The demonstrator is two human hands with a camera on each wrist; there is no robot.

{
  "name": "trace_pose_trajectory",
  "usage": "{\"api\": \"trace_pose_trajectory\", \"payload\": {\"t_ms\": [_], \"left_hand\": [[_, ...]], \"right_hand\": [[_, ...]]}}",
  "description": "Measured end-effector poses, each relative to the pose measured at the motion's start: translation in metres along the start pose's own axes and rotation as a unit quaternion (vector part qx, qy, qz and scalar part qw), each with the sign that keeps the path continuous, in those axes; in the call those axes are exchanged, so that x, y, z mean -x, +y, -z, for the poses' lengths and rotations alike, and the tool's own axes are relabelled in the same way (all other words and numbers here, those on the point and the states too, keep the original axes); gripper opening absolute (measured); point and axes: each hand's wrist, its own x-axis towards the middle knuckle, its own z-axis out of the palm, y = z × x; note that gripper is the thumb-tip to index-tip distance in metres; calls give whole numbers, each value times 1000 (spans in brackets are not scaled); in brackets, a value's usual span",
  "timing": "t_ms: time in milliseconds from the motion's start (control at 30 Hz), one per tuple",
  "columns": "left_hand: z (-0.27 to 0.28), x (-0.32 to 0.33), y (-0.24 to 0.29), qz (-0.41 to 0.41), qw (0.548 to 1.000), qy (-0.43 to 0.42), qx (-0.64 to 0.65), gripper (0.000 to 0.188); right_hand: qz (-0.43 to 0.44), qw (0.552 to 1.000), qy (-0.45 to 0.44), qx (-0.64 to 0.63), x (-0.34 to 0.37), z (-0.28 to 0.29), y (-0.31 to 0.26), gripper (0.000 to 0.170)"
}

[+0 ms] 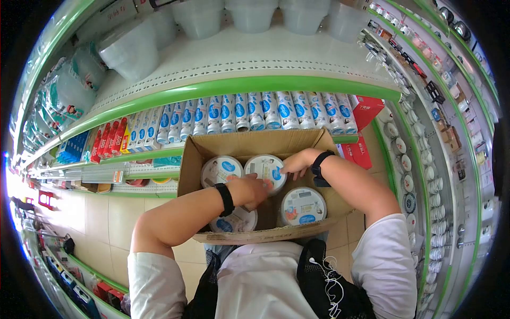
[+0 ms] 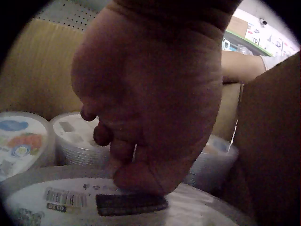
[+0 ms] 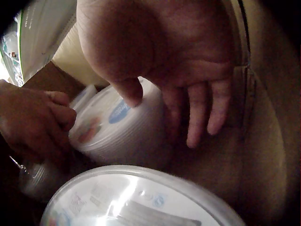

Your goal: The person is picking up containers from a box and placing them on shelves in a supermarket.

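Four stacks of round, clear-rimmed tubs with printed lids stand in an open cardboard box (image 1: 212,144). At the upper middle stack (image 1: 264,169), my left hand (image 1: 248,191) is at the lower-left edge, fingers bent against its rim. My right hand (image 1: 300,161) is at that stack's right side; in the right wrist view its thumb rests at the lid's edge and its other fingers hang fairly straight beside the stack (image 3: 124,117). Below my left hand (image 2: 150,94), a lid with a barcode (image 2: 66,197) fills the left wrist view's bottom.
The other stacks are at upper left (image 1: 219,169), lower left (image 1: 236,220) and lower right (image 1: 303,206). Behind the box, a green-edged shelf (image 1: 239,84) has blue-and-white rolls (image 1: 227,112) below and translucent tubs (image 1: 249,16) above. Shelving lines both sides.
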Motion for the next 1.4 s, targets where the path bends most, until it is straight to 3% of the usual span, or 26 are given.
{"api": "trace_pose_trajectory", "payload": {"t_ms": [100, 167, 200, 367, 467, 567, 667, 767, 867, 900, 967, 1067, 1167, 1267, 1400], "left_hand": [[2, -3, -4, 16, 999, -25, -22, 40], [-7, -6, -14, -75, 997, -20, -1, 42], [-8, -5, -14, -75, 997, -21, -2, 42], [9, 12, -1, 6, 996, -50, 67, 36], [2, 10, 5, 42, 999, -17, 18, 34], [10, 13, -3, 0, 999, -47, 12, 35], [14, 16, -6, 30, 997, -70, -25, 36], [22, 21, 0, 58, 994, -86, -40, 35], [30, 28, 22, 19, 987, -110, -114, 33], [28, 28, 20, 17, 987, -112, -113, 33], [25, 26, 12, -39, 991, -129, 14, 35], [19, 12, 1, -1, 987, -153, 46, 39], [19, 7, -5, -37, 976, -201, 72, 42], [-21, -23, -19, -46, 973, -209, 83, 44], [-3, -9, -8, -51, 972, -224, 56, 44]], "right_hand": [[-5, 1000, -4, 0, 3, 2, -1, 67], [-8, 1000, -5, 0, 4, 4, 0, 66], [-7, 1000, -2, 4, 5, 5, 1, 66], [3, 1000, 4, 6, 8, 5, 2, 67], [-1, 1000, 3, 8, 6, 3, 1, 68], [23, 1000, -1, -4, 7, 4, 2, 70], [14, 1000, 1, -9, 6, 5, 3, 63], [18, 1000, -7, -7, -7, 7, 7, 70], [18, 1000, -19, 0, -16, 4, 9, 69], [25, 1000, -16, -6, -15, 6, 8, 69], [31, 999, -15, -13, -11, 10, 7, 68], [16, 1000, -4, -13, -4, 18, 9, 63], [22, 998, -1, -53, 6, 16, 7, 60], [43, 995, -3, -95, 11, 15, 2, 59], [82, 989, 30, -118, 15, 13, -7, 59]]}}
